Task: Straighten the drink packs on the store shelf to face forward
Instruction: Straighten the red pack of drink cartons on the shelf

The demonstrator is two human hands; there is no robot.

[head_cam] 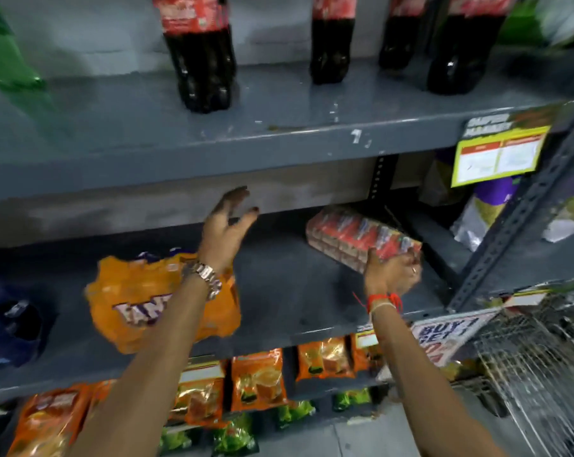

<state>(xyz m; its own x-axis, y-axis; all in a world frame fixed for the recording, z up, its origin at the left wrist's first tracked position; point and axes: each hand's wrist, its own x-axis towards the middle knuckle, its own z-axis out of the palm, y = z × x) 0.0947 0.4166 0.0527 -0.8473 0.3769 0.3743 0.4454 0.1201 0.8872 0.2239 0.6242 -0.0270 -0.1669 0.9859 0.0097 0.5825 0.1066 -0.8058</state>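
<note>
A: What hangs out at the right?
B: A yellow-framed sign (501, 156), print too blurred to read.
A: Up and left of it?
B: Dark cola bottles (199, 54) with red labels, upright in a row. Far left of the sign, a blurred green bottle (5, 51).
A: Below the sign?
B: Purple-and-white bags (490, 206) just under it, then a "BUY 1 GET 1" card (443, 334) and a wire basket (536, 367). Down-left of the sign, orange snack pouches (257, 380) sit above green packets (232, 437).
</note>
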